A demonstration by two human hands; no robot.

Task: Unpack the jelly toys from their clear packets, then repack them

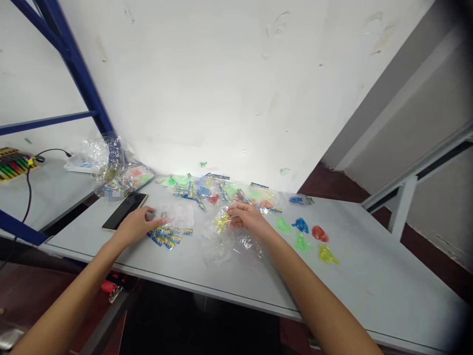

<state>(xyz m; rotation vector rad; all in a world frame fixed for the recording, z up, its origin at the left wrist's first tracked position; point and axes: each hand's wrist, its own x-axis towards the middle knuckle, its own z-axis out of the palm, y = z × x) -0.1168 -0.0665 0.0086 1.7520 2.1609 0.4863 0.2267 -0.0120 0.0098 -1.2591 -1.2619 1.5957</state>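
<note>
Right grip (248,218) on diagonal yellow piece (221,223)

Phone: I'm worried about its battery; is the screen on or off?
Off, it seems: the phone beside the left hand shows only black.

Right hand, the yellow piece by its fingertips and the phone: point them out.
Right hand (249,217): head view, back of the hand.
Yellow piece (221,223): head view, its visible middle.
Phone (123,211): head view, its dark screen.
</note>
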